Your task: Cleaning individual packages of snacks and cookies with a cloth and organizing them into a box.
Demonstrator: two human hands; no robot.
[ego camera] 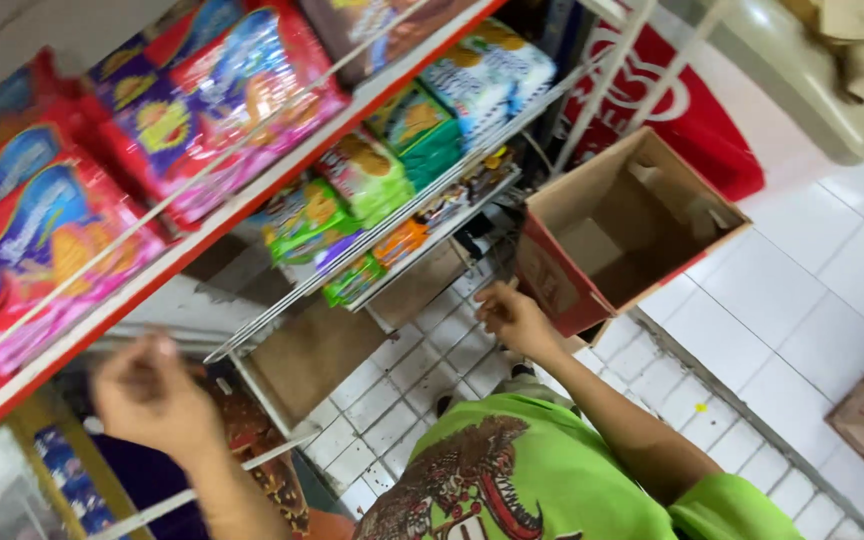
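An open cardboard box (624, 232) is seen on the white tiled floor (802, 300), to the right of the shelves (202, 235). The box looks empty inside. The right hand (512, 318) is curled shut just beside the box's near left corner; a grip on the box cannot be told. The left hand (150, 395) is blurred and closed in a loose fist, holding nothing, below the red shelf packed with bright snack packs (212, 100).
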